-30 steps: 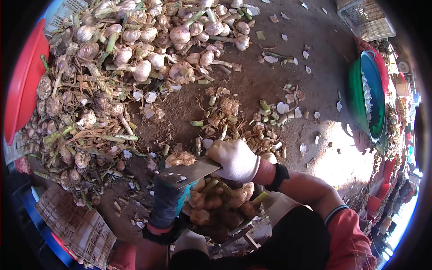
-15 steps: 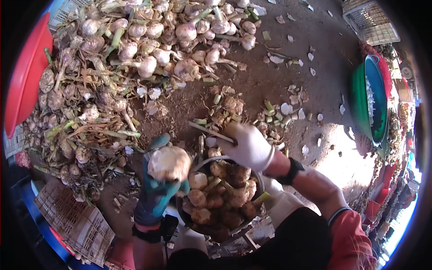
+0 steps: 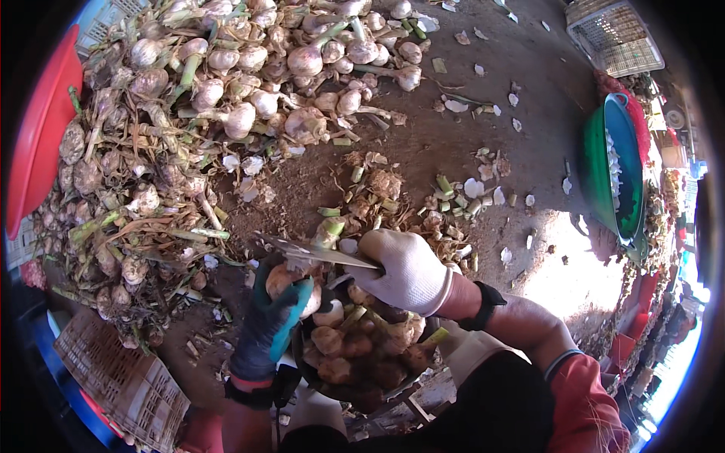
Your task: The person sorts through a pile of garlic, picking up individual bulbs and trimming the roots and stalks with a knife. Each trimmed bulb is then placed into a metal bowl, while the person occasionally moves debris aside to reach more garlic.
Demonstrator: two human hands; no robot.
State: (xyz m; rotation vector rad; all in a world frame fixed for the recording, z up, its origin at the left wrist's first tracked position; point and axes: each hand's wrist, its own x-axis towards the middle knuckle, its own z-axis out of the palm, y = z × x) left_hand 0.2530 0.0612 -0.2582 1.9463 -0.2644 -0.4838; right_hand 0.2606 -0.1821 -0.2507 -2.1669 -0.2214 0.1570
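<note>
My left hand [image 3: 272,313], in a dark and teal glove, is closed around a garlic bulb [image 3: 281,280] just left of a bucket. In my right hand [image 3: 404,270], in a white knitted glove, is a knife [image 3: 321,253]. Its blade points left and lies across the top of the bulb. A thick pale green stem piece [image 3: 329,232] shows just beyond the blade; whether it still joins the bulb I cannot tell. Below my hands, the dark round bucket [image 3: 303,359] holds several trimmed garlic bulbs [image 3: 329,340].
A large heap of garlic with stems [image 3: 158,151] spreads over the far left. Stem cuttings and skins [image 3: 453,196] litter the floor. A red basin [image 3: 45,128] and a plastic crate [image 3: 124,370] flank the left side. Right stand a green tub [image 3: 596,166] and another crate [image 3: 615,38].
My right hand has brought the knife down and left onto the bulb. My left hand has turned the garlic bulb and lowered it slightly, still holding it.
</note>
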